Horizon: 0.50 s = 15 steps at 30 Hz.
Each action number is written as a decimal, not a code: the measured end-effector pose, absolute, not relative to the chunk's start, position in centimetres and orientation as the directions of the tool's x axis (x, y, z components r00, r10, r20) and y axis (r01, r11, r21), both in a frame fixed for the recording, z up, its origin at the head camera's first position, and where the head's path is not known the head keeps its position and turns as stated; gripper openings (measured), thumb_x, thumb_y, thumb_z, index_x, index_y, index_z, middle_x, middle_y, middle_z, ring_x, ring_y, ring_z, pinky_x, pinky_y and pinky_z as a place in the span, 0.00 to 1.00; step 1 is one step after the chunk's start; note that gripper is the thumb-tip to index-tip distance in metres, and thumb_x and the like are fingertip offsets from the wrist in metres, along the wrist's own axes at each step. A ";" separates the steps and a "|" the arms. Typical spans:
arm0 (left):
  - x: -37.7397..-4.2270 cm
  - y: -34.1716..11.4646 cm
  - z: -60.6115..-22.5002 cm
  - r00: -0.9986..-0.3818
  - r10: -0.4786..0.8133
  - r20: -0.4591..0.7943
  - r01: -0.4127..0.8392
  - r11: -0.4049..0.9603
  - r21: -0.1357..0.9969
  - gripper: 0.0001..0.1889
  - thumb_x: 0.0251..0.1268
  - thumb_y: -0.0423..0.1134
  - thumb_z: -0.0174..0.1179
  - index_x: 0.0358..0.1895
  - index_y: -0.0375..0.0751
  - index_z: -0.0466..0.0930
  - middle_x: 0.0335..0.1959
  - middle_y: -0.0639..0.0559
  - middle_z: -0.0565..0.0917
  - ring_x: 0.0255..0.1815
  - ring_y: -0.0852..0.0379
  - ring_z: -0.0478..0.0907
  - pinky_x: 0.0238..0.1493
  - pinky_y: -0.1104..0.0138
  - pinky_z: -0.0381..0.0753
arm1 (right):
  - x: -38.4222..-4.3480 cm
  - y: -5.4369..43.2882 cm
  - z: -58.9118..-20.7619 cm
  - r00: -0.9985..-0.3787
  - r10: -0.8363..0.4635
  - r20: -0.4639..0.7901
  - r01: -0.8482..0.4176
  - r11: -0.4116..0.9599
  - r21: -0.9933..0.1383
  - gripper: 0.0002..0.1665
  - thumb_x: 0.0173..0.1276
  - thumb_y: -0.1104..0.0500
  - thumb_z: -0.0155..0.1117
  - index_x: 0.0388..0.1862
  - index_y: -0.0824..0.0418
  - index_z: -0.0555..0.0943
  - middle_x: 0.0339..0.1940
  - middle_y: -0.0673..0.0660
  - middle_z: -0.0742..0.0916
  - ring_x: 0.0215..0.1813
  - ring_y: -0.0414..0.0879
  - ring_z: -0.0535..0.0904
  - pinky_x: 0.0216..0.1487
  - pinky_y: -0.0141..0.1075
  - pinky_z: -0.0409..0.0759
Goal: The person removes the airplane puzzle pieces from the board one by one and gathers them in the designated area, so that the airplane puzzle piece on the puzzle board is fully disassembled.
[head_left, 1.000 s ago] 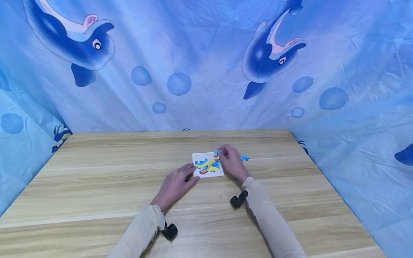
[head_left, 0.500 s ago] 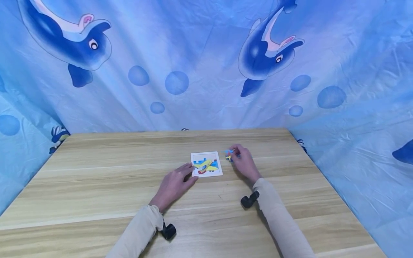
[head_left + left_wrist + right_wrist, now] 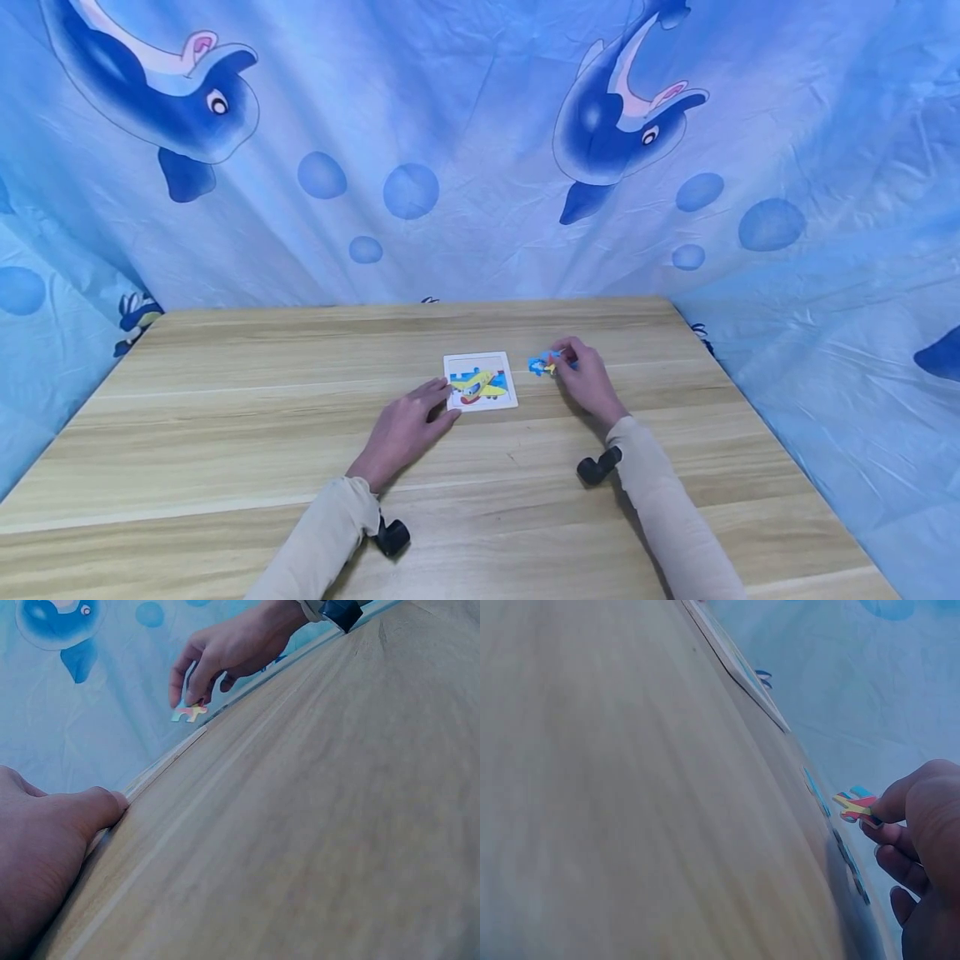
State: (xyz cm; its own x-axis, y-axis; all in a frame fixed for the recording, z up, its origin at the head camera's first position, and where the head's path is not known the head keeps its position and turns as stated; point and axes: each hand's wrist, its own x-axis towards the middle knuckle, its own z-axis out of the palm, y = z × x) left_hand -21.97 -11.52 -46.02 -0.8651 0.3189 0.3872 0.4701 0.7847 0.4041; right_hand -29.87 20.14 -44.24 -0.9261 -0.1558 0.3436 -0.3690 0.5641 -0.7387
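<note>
A white-rimmed jigsaw board (image 3: pixel 513 382) lies on the table, its lower part filled with a yellow airplane picture and its upper part bare. My left hand (image 3: pixel 402 432) rests at the board's left edge, fingers on the side and thumb by the near corner; the left wrist view shows the thumb (image 3: pixel 105 808) touching the edge. To the right of the board, my right hand (image 3: pixel 588 382) pinches a red, yellow and blue puzzle piece (image 3: pixel 857 804) between thumb and fingers. It is held above loose blue puzzle pieces (image 3: pixel 536 366), partly hidden by the hand.
The wood-grain table (image 3: pixel 480 517) extends around both hands. Behind it and at its sides hangs a blue curtain (image 3: pixel 480 167) with dolphins and bubbles. A black camera (image 3: pixel 392 538) sits on the left wrist, another camera (image 3: pixel 598 467) on the right.
My right hand has moved right, from over the board's upper right corner to above the loose pieces, with a puzzle piece in its fingers. The left hand has stayed at the board.
</note>
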 end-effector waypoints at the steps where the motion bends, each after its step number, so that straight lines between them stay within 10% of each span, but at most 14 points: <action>1: -22.0 -11.5 -46.0 -0.865 0.319 0.387 0.470 0.784 0.404 0.25 0.72 0.49 0.67 0.63 0.37 0.83 0.66 0.42 0.81 0.68 0.44 0.77 0.65 0.49 0.78 | -29.8 20.4 -44.2 -0.927 -0.154 0.342 -0.366 0.568 -0.737 0.11 0.75 0.67 0.64 0.52 0.70 0.80 0.38 0.61 0.85 0.43 0.54 0.80 0.46 0.41 0.80; 15: -22.1 -11.5 -45.9 -0.865 0.318 0.389 0.471 0.781 0.410 0.25 0.71 0.49 0.68 0.63 0.36 0.83 0.65 0.41 0.81 0.67 0.44 0.78 0.64 0.49 0.78 | -29.1 23.3 -44.0 -0.946 -0.113 0.304 -0.310 0.589 -0.747 0.10 0.77 0.66 0.61 0.53 0.69 0.79 0.40 0.62 0.84 0.44 0.54 0.79 0.45 0.41 0.78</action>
State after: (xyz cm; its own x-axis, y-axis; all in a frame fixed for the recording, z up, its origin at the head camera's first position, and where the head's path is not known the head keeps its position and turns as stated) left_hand -22.06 -11.52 -45.87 -0.8648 0.3179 0.3887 0.4714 0.7805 0.4105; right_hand -29.08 23.28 -44.01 -0.9461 -0.1126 0.3036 -0.3097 0.5886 -0.7467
